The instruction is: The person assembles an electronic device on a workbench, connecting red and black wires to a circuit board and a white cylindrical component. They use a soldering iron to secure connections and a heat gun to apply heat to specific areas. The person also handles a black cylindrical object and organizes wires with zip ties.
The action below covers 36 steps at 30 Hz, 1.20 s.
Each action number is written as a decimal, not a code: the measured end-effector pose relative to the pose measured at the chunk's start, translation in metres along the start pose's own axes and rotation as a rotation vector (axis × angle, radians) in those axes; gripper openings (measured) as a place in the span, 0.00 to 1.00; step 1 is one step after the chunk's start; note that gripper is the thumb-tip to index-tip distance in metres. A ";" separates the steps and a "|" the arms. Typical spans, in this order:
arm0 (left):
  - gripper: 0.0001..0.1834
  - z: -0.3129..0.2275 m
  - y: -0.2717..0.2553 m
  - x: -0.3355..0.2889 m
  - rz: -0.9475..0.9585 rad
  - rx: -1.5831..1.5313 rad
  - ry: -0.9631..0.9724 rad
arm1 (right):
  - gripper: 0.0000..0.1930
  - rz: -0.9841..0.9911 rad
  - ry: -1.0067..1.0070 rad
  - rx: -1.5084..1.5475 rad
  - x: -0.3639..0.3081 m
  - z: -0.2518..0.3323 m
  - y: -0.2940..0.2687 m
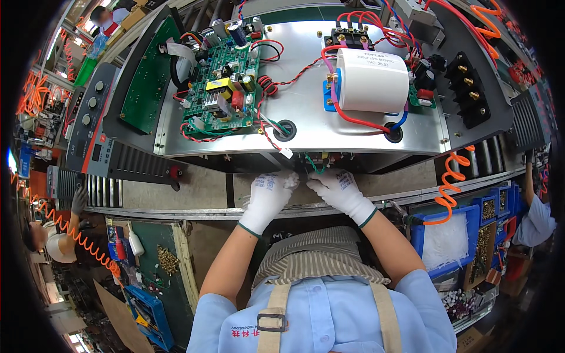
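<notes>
An open electrical machine with a silver metal chassis (303, 53) lies in front of me. My left hand (272, 191), in a white glove with a green cuff, is at its near lower edge, fingers curled together. My right hand (340, 191), gloved alike, pinches just across from it. Whatever the fingertips hold is too small and shaded to make out. Green twisted wires (318, 166) hang between the hands. A white plug (286, 153) on red and white wires dangles above my left hand. On the chassis are a green circuit board (250, 109) and a large white capacitor (374, 85).
Grey control panels with knobs (88, 123) flank the left side. An orange coiled hose (448, 188) hangs at the right, above a blue bin (416, 235) and boxes of brass fasteners (484, 247). A green work surface (156, 235) is at the lower left. Other people work on both sides.
</notes>
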State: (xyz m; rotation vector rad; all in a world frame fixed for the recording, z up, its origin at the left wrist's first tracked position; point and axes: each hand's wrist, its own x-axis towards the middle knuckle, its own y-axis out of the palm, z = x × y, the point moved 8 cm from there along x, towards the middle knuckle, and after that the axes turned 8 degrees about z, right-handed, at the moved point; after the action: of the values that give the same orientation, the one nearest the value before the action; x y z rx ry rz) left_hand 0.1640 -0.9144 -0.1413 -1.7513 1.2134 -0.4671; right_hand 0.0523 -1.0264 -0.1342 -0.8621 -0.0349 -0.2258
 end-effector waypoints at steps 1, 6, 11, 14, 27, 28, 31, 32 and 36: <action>0.15 -0.003 -0.003 0.000 0.008 0.010 -0.005 | 0.11 0.036 0.042 0.019 0.001 -0.002 0.000; 0.14 -0.004 -0.010 0.000 0.041 0.004 -0.028 | 0.15 0.098 0.153 0.113 0.005 -0.004 -0.003; 0.12 -0.011 -0.013 0.000 0.035 -0.005 0.012 | 0.15 0.095 0.121 0.071 0.005 -0.004 -0.002; 0.12 -0.015 -0.018 -0.002 0.013 0.041 0.003 | 0.14 0.125 0.130 0.050 0.006 -0.003 -0.003; 0.12 -0.012 -0.016 -0.003 -0.037 0.011 0.032 | 0.13 0.144 0.078 -0.016 0.007 -0.005 0.000; 0.12 -0.012 -0.016 -0.003 -0.049 0.005 0.037 | 0.12 0.119 0.066 0.012 0.006 -0.005 0.000; 0.12 -0.010 -0.014 -0.002 -0.076 -0.012 0.051 | 0.11 0.060 0.037 0.069 0.003 -0.010 0.004; 0.12 -0.008 -0.012 -0.001 -0.077 -0.017 0.057 | 0.11 0.051 0.032 0.070 0.003 -0.011 0.004; 0.12 -0.008 -0.010 0.001 -0.030 0.057 0.027 | 0.12 0.024 -0.017 0.052 -0.001 -0.020 0.013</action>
State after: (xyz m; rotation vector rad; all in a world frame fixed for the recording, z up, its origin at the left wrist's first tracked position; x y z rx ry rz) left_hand 0.1638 -0.9179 -0.1285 -1.7215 1.1829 -0.5396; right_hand 0.0529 -1.0334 -0.1576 -0.8127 -0.0463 -0.1942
